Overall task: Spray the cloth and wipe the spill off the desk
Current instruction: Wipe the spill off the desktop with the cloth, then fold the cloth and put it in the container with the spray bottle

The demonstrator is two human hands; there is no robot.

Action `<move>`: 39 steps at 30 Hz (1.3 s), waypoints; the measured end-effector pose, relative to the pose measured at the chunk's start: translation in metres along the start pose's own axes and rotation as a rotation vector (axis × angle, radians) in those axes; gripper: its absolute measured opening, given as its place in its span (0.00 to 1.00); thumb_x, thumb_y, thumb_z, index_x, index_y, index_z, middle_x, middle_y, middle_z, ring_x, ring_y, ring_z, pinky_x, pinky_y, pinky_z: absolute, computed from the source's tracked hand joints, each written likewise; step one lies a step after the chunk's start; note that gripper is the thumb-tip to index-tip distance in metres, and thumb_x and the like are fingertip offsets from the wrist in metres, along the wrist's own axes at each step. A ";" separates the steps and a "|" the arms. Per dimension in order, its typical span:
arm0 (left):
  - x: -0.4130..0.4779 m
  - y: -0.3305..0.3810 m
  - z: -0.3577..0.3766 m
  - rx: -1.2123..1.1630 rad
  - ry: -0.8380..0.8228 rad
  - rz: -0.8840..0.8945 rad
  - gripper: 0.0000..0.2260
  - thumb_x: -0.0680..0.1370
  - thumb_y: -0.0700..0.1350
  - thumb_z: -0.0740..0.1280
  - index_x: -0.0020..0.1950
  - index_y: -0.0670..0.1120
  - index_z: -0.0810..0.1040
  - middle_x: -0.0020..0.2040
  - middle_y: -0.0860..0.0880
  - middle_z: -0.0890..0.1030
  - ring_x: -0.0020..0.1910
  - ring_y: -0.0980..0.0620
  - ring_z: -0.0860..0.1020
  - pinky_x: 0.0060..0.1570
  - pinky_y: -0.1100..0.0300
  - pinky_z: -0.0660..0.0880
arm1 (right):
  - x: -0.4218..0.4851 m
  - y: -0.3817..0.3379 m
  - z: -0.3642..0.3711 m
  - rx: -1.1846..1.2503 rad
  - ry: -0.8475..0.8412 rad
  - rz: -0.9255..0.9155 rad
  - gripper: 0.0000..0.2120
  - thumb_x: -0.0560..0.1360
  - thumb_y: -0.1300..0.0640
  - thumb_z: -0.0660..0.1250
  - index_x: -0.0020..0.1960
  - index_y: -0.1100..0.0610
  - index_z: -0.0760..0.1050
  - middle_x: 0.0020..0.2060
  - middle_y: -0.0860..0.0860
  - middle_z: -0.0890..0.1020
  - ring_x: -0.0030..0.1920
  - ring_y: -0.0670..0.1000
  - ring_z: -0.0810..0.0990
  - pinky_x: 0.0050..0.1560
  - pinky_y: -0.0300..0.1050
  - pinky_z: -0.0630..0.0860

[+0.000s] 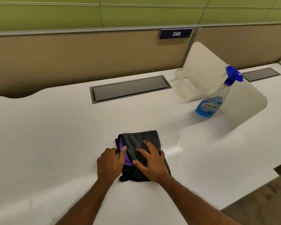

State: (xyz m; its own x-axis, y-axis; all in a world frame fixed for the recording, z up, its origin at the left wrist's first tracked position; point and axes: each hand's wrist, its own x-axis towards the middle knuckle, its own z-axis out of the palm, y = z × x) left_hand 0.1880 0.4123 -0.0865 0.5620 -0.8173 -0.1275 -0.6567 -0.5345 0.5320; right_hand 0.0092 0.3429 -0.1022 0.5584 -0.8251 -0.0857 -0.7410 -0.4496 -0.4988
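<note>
A folded dark grey cloth (136,142) with a purple inner layer lies on the white desk (55,135) in front of me. My left hand (109,163) rests at the cloth's left edge, its thumb on the purple layer and its fingers curled. My right hand (150,161) lies flat on top of the cloth with fingers spread. A spray bottle (215,98) with blue liquid and a blue trigger head stands upright at the right rear, well away from both hands. No spill is visible on the desk.
A grey cable hatch (130,89) is set into the desk behind the cloth, and another (261,74) lies at far right. A white curved divider (243,104) rises just behind the bottle. Partition panels with a "248" sign (176,33) stand at the back. The desk edge drops to the floor at right.
</note>
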 end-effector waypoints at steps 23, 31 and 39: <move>-0.001 0.039 0.008 -0.148 -0.069 -0.171 0.29 0.71 0.53 0.74 0.65 0.44 0.65 0.57 0.43 0.81 0.55 0.41 0.80 0.59 0.48 0.73 | 0.035 0.044 -0.061 0.456 -0.087 0.591 0.28 0.70 0.50 0.76 0.64 0.62 0.73 0.61 0.59 0.78 0.63 0.60 0.76 0.62 0.52 0.74; 0.000 0.035 -0.010 -0.466 -0.022 -0.069 0.30 0.69 0.50 0.78 0.61 0.52 0.62 0.48 0.47 0.81 0.47 0.45 0.81 0.51 0.44 0.80 | 0.028 0.049 -0.077 0.626 -0.033 0.532 0.11 0.69 0.54 0.77 0.43 0.58 0.79 0.43 0.52 0.83 0.45 0.53 0.81 0.44 0.43 0.77; 0.005 0.043 -0.041 -0.647 0.192 0.089 0.22 0.65 0.48 0.81 0.47 0.50 0.69 0.40 0.52 0.78 0.38 0.60 0.78 0.33 0.69 0.74 | 0.014 0.043 -0.121 0.804 0.239 0.331 0.14 0.66 0.55 0.80 0.41 0.54 0.74 0.32 0.48 0.81 0.34 0.46 0.81 0.39 0.38 0.75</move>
State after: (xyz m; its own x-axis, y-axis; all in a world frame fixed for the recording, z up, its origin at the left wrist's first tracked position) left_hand 0.1836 0.3946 -0.0297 0.6383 -0.7676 0.0587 -0.3046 -0.1818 0.9350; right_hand -0.0602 0.2705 -0.0205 0.2037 -0.9594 -0.1951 -0.3153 0.1244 -0.9408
